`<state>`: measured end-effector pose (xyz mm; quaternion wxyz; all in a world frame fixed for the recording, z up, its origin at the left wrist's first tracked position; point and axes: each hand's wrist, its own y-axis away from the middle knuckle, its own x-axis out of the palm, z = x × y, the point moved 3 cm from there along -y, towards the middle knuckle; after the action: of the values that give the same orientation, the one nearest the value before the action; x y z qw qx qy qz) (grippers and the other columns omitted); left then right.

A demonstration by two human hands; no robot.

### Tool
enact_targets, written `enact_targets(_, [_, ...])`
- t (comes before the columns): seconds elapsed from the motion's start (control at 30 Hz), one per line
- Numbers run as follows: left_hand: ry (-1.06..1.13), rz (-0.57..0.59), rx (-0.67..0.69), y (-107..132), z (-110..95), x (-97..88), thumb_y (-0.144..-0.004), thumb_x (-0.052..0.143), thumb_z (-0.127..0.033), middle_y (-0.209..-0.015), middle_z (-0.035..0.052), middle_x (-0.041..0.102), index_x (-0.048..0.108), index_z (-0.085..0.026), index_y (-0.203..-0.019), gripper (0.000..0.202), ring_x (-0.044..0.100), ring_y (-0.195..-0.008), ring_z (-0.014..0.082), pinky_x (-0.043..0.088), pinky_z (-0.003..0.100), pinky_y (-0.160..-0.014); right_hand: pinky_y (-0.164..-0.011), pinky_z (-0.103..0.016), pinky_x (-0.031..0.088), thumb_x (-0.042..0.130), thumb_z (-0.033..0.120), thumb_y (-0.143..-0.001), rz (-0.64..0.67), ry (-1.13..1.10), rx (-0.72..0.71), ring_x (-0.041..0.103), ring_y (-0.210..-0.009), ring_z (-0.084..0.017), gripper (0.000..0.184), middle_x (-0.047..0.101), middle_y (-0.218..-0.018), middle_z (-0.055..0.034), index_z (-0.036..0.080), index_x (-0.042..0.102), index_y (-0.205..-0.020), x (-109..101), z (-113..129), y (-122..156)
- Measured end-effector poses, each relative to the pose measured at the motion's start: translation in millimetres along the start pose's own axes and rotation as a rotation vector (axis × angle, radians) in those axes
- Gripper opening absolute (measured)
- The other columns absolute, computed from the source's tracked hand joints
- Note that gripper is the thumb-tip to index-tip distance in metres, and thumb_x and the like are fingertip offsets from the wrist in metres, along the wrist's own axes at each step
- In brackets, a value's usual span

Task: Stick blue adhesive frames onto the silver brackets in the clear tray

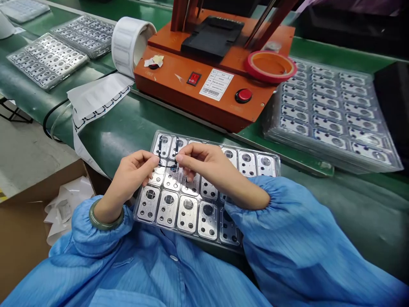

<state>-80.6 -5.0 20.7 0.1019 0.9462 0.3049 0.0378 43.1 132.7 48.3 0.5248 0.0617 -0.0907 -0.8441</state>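
Note:
My left hand [136, 170] pinches one side of a thin black adhesive frame [177, 147] between thumb and forefinger. The other side is pinched by my right hand [204, 164], so the frame is stretched between both hands. Both hands hover over a clear plastic tray [154, 221] whose pockets hold rows of silver metal plates [188, 213] with round holes. My right hand and forearm hide part of the tray's middle. Whether the frame touches a plate beneath it, I cannot tell.
An orange press machine [179, 89] stands ahead, with a roll of red tape [270, 66] on it. A label roll [128, 47] trails backing paper [99, 96] leftward. Stacked trays [332, 111] sit right, more trays [47, 59] left. A cardboard box [25, 230] holds scrap paper.

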Motion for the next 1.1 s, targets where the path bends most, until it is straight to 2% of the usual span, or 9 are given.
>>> enact_targets(0.1, [-0.111,-0.075,0.052,-9,-5,-3.5,-0.079,0.067,-0.038,-0.052,-0.0052,0.048,0.06,-0.017,-0.072,0.023,0.041,-0.043,0.0057,0.031,0.019,-0.042,-0.043,-0.02,0.046,0.073,0.042,-0.073,-0.015,0.018,-0.003,0.054,-0.046,-0.008,0.028,0.058,-0.059,0.0031,0.016,0.062,-0.074,0,-1,-8])
enact_targets(0.2, [-0.346,-0.125,0.128,-22,-8,-8.2,-0.081,0.063,-0.036,-0.063,-0.003,0.055,0.061,-0.018,-0.074,0.02,0.048,-0.055,0.0084,0.037,0.022,-0.051,-0.045,-0.021,0.048,0.071,0.04,-0.075,-0.052,0.077,0.007,0.056,-0.049,-0.009,0.026,0.059,-0.062,0.0023,0.016,0.063,-0.074,0,-6,-21])
enact_targets(0.33, [-0.546,-0.13,0.198,-40,-7,-11.7,-0.083,0.06,-0.037,-0.078,-0.0001,0.058,0.062,-0.018,-0.076,0.021,0.054,-0.067,0.0111,0.044,0.026,-0.064,-0.046,-0.021,0.047,0.067,0.037,-0.078,-0.147,0.185,-0.003,0.057,-0.047,-0.01,0.022,0.058,-0.058,0.0029,0.017,0.061,-0.074,0,-17,-36])
enact_targets(0.47, [-0.659,-0.077,0.285,-49,-7,-10.0,-0.081,0.061,-0.029,-0.083,0.0015,0.056,0.062,-0.018,-0.073,0.014,0.055,-0.074,0.0122,0.045,0.025,-0.063,-0.044,-0.022,0.043,0.061,0.036,-0.081,-0.196,0.184,0.016,0.055,-0.043,-0.01,0.023,0.056,-0.054,0.0034,0.017,0.056,-0.069,2,-29,-40])
enact_targets(0.8, [-0.705,-0.002,0.455,-51,-6,-8.9,-0.081,0.06,-0.015,-0.08,0.0008,0.054,0.056,-0.018,-0.07,0.013,0.053,-0.078,0.012,0.045,0.024,-0.065,-0.057,-0.025,0.04,0.061,0.028,-0.08,-0.273,0.302,-0.046,0.055,-0.057,-0.011,0.019,0.059,-0.06,0.0015,0.017,0.058,-0.065,7,-27,-37])
enact_targets(1.1, [-0.716,0.018,0.5,-52,-5,-7.5,-0.08,0.06,-0.012,-0.079,0.0008,0.052,0.053,-0.018,-0.071,0.013,0.052,-0.079,0.0124,0.045,0.025,-0.066,-0.055,-0.024,0.038,0.061,0.025,-0.08,-0.269,0.343,-0.053,0.051,-0.054,-0.009,0.021,0.058,-0.057,0.0031,0.017,0.057,-0.061,7,-26,-36])
